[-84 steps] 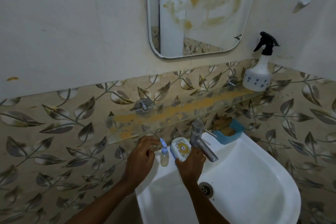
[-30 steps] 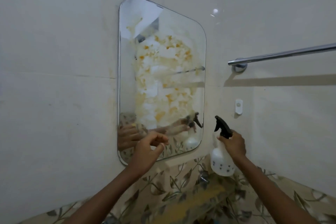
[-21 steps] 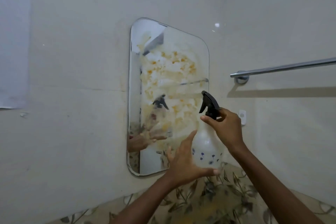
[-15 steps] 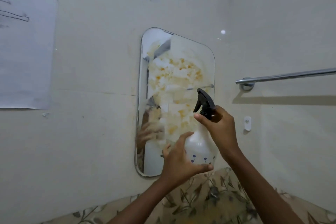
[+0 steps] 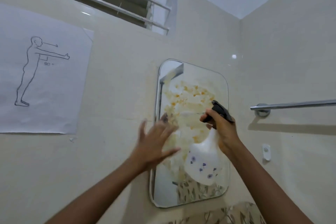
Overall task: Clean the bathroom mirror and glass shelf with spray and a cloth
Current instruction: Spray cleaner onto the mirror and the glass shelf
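1. A white paper sheet with a line drawing of a standing figure is stuck to the cream wall at the far left.
2. The left hand is empty, fingers spread wide and blurred, raised before the mirror's left edge.
3. The rounded rectangular wall mirror carries yellow-brown smears across its upper middle.
4. The right hand is wrapped around the neck of a translucent white spray bottle with blue flower prints and a black trigger head — held tilted in front of the mirror; its contents cannot be told.
5. A chrome towel bar runs along the right wall.
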A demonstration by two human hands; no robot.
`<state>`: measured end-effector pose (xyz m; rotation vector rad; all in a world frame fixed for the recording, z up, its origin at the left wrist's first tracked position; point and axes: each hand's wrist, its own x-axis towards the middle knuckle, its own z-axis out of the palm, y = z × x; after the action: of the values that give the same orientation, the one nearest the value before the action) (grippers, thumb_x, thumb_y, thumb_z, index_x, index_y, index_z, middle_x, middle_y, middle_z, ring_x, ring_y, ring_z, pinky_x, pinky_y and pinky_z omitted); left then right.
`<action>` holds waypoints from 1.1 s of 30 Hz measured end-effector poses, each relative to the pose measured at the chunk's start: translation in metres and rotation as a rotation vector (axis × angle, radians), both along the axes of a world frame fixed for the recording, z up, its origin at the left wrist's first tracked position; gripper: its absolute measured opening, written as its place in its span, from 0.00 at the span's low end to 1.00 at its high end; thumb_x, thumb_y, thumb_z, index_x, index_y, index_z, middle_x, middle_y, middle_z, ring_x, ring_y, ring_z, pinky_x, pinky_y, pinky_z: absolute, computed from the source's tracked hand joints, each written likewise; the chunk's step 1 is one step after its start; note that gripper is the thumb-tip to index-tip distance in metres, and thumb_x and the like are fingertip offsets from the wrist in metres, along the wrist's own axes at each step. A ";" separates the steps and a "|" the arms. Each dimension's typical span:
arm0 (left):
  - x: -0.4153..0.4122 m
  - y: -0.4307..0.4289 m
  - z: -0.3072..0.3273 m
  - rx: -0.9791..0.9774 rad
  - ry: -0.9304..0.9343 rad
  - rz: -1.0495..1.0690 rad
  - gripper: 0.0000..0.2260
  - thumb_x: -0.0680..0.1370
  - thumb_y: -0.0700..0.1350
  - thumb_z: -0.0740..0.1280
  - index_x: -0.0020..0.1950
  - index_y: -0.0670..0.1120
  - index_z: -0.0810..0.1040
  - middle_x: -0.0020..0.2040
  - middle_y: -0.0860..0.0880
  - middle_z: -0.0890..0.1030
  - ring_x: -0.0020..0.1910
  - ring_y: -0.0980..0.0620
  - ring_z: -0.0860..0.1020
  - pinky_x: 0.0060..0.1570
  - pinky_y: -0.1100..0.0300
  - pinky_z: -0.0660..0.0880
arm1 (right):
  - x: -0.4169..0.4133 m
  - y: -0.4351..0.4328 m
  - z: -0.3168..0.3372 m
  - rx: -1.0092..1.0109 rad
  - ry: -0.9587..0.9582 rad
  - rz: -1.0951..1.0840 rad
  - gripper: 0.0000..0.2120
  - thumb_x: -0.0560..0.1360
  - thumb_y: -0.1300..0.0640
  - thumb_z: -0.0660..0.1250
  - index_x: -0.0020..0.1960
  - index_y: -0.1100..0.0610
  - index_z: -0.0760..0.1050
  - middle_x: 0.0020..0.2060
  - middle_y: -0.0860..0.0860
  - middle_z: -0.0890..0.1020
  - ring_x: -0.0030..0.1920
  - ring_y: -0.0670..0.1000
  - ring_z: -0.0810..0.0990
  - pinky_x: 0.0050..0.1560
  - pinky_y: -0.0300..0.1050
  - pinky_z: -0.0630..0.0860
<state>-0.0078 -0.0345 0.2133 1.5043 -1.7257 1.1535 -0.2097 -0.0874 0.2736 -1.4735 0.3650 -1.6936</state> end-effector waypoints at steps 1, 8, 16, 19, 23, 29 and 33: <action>0.022 -0.001 0.008 -0.026 -0.031 0.093 0.31 0.76 0.67 0.41 0.73 0.52 0.58 0.71 0.47 0.69 0.69 0.49 0.68 0.68 0.40 0.44 | -0.004 -0.003 0.005 0.008 0.010 0.002 0.10 0.73 0.58 0.68 0.34 0.57 0.77 0.27 0.50 0.81 0.36 0.53 0.80 0.50 0.48 0.74; 0.062 -0.013 0.010 -0.029 -0.334 0.304 0.38 0.73 0.70 0.51 0.75 0.47 0.57 0.75 0.43 0.60 0.73 0.41 0.60 0.68 0.41 0.56 | -0.027 -0.008 0.008 -0.077 0.055 -0.037 0.07 0.73 0.63 0.68 0.36 0.60 0.76 0.20 0.50 0.77 0.21 0.49 0.76 0.24 0.32 0.71; 0.069 -0.016 0.009 -0.039 -0.371 0.347 0.40 0.72 0.70 0.49 0.75 0.44 0.56 0.75 0.41 0.58 0.74 0.40 0.58 0.69 0.42 0.56 | -0.068 -0.036 -0.005 0.032 0.001 -0.169 0.08 0.72 0.64 0.67 0.35 0.63 0.76 0.19 0.51 0.77 0.20 0.49 0.76 0.25 0.36 0.76; 0.069 -0.016 0.009 -0.040 -0.375 0.337 0.40 0.72 0.70 0.49 0.75 0.44 0.57 0.76 0.41 0.58 0.74 0.40 0.57 0.69 0.42 0.56 | -0.087 -0.049 -0.013 0.096 -0.069 -0.251 0.07 0.72 0.63 0.68 0.35 0.62 0.76 0.21 0.51 0.76 0.21 0.48 0.74 0.29 0.42 0.79; 0.069 -0.017 0.009 -0.041 -0.375 0.342 0.40 0.72 0.70 0.49 0.75 0.44 0.56 0.76 0.42 0.57 0.74 0.40 0.56 0.69 0.42 0.55 | -0.102 -0.054 -0.025 0.164 -0.069 -0.284 0.05 0.71 0.63 0.69 0.37 0.62 0.76 0.30 0.57 0.77 0.25 0.51 0.76 0.40 0.49 0.79; 0.070 -0.018 0.008 -0.057 -0.386 0.338 0.40 0.72 0.70 0.50 0.75 0.45 0.56 0.76 0.42 0.56 0.75 0.40 0.55 0.69 0.42 0.56 | -0.093 -0.012 -0.044 -0.037 0.298 -0.140 0.09 0.72 0.64 0.67 0.39 0.71 0.77 0.30 0.66 0.78 0.30 0.59 0.78 0.40 0.50 0.77; 0.070 -0.017 0.008 -0.068 -0.391 0.337 0.40 0.72 0.70 0.50 0.75 0.45 0.57 0.76 0.42 0.57 0.74 0.40 0.56 0.69 0.42 0.56 | -0.090 0.003 -0.057 -0.066 0.469 -0.079 0.10 0.72 0.64 0.68 0.37 0.71 0.78 0.31 0.67 0.79 0.32 0.61 0.79 0.39 0.50 0.78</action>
<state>0.0619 -0.0513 0.2215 1.6516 -1.6887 1.7599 -0.2998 -0.0846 0.2163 -1.9267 0.6284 -1.4161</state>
